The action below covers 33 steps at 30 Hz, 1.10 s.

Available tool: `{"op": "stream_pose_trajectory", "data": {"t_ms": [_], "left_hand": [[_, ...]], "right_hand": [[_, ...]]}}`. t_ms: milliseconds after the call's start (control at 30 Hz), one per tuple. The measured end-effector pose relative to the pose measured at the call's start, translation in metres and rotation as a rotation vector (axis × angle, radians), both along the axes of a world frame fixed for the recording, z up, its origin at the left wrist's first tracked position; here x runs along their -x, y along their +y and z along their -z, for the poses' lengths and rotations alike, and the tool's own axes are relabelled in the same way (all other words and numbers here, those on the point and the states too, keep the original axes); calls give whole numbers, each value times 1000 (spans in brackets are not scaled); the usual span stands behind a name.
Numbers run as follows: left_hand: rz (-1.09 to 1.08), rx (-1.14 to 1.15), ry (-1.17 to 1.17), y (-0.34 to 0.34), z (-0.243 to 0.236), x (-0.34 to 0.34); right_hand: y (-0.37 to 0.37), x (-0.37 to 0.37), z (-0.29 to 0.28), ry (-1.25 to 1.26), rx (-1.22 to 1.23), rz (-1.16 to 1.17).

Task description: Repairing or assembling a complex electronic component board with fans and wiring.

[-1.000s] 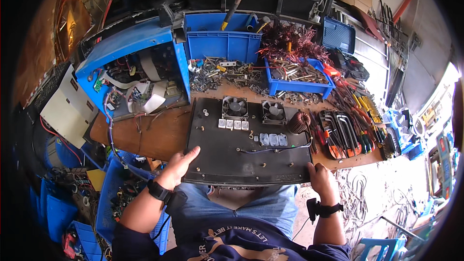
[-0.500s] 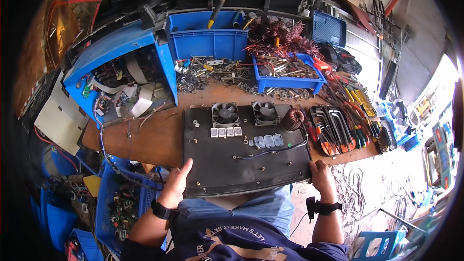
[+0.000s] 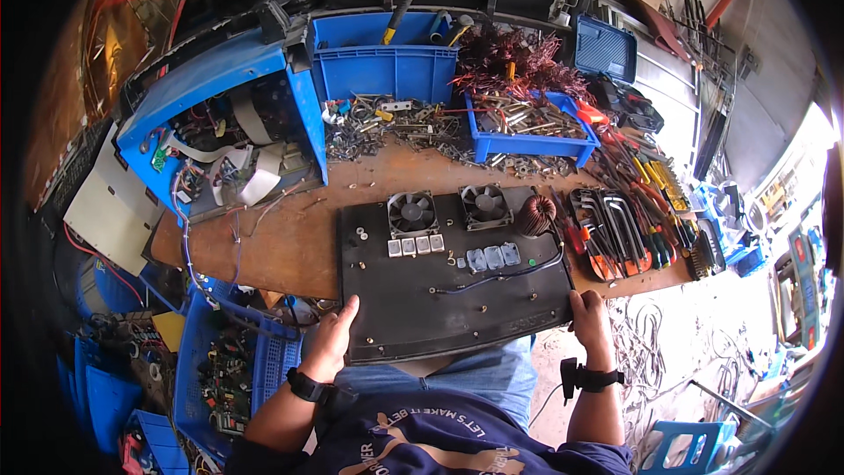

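hands: left hand (image 3: 330, 336) gripping black panel (image 3: 492, 299) by left edge, right hand (image 3: 591, 318) by near-right corner | black panel overhangs near edge of tabletop (image 3: 255, 251) | two axial fans (image 3: 411, 214), copper-wound choke (image 3: 537, 215) far side

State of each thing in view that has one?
Panel: held at both sides
Left hand: gripping left edge
Right hand: gripping right edge
Fans: on panel, spin unclear
Machine: open, insides showing
Bin: open, handles sticking out
Tray: heaped with metal pieces
Case: open
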<state>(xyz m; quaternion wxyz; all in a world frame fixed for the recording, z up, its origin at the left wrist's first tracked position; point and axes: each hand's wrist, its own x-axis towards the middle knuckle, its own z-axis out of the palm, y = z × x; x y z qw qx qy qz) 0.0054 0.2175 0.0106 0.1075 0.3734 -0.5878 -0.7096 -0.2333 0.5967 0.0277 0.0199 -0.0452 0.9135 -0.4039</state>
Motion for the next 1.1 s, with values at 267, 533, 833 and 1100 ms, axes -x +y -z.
{"op": "stream_pose_trajectory", "data": {"t_ms": [267, 533, 833, 1100], "left_hand": [[205, -395, 235, -10, -7, -32], [435, -74, 114, 4, 5, -78], [330, 72, 211, 2, 10, -72], [145, 158, 199, -47, 14, -42]], "right_hand": [[6, -3, -1, -88, 70, 4], [7, -18, -11, -398, 306, -9], [6, -20, 10, -446, 637, -10], [-14, -47, 13, -521, 744, -55]]}}
